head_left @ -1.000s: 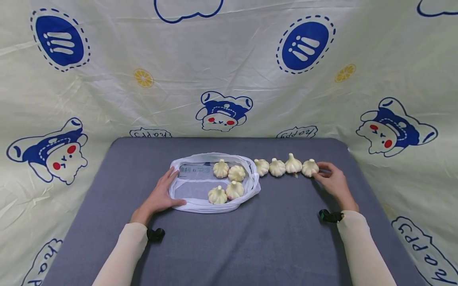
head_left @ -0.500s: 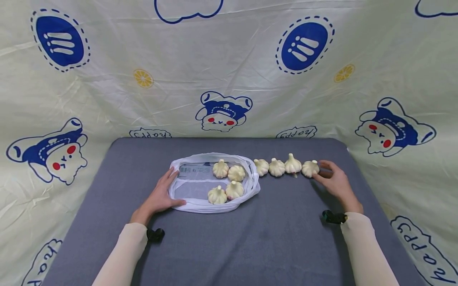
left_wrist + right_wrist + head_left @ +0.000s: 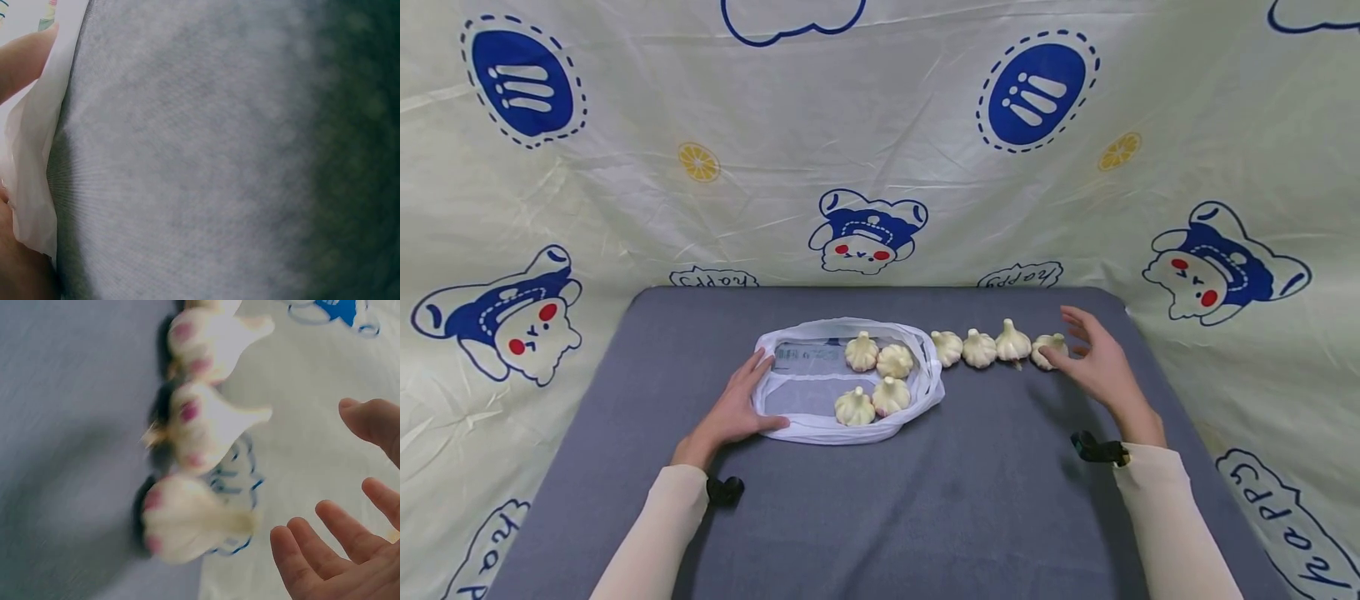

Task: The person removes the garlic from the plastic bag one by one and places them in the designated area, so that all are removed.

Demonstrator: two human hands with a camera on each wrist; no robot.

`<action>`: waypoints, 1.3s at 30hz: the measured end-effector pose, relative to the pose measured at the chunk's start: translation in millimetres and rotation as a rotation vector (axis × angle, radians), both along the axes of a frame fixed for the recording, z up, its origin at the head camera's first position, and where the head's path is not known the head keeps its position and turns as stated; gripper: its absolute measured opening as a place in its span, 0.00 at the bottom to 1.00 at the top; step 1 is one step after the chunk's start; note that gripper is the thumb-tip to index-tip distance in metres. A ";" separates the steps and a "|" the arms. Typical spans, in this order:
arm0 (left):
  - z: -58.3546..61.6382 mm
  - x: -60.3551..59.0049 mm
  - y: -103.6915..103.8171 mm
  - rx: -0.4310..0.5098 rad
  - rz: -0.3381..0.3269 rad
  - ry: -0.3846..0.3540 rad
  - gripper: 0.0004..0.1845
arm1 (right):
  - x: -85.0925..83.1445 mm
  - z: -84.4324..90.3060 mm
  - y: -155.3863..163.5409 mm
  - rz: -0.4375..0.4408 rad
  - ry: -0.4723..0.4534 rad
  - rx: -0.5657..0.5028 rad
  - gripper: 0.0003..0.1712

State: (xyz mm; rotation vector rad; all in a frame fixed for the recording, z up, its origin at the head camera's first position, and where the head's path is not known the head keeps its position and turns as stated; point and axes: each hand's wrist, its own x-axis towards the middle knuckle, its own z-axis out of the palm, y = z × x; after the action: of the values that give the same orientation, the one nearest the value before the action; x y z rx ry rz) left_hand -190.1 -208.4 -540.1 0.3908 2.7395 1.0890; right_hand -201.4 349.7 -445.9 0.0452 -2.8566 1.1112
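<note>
At its left end, a white plastic bag is held by my left hand, with the thumb over the near rim and the fingers at the left rim. The left wrist view shows the thumb against the white plastic. Several garlic bulbs sit in the right half of the bag's opening. A row of garlic bulbs extends rightward from the bag. My right hand hovers over the row's right end, partly covering the last bulb. The right wrist view shows its fingers spread, apart from the garlic.
A grey cloth covers the table. A pale printed curtain hangs behind and at both sides. A black wrist camera sits on each wrist, at the left and at the right.
My right hand has let go of the rightmost garlic bulb and risen above it, fingers spreading. The left hand, bag and other bulbs stay as they were.
</note>
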 end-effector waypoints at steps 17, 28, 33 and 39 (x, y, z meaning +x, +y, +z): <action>-1.8 -1.3 0.3 -0.003 -0.008 0.013 0.60 | 0.1 23.1 -105.6 0.401 0.027 -0.104 0.44; -0.8 -1.1 0.0 -0.001 -0.002 0.006 0.60 | -4.9 30.4 -157.7 0.589 -0.047 -0.062 0.47; -0.4 -0.7 0.2 0.006 -0.005 0.009 0.60 | -7.5 29.1 -175.9 0.654 -0.080 -0.048 0.48; -0.4 -0.4 0.7 -0.002 -0.006 0.012 0.60 | -9.8 28.3 -195.9 0.715 -0.155 -0.037 0.50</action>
State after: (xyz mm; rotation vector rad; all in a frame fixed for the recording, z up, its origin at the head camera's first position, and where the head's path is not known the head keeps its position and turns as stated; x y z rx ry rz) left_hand -190.6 -207.7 -540.5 0.4063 2.7481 1.0861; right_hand -211.1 153.8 -417.6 1.0920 -3.0225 1.2968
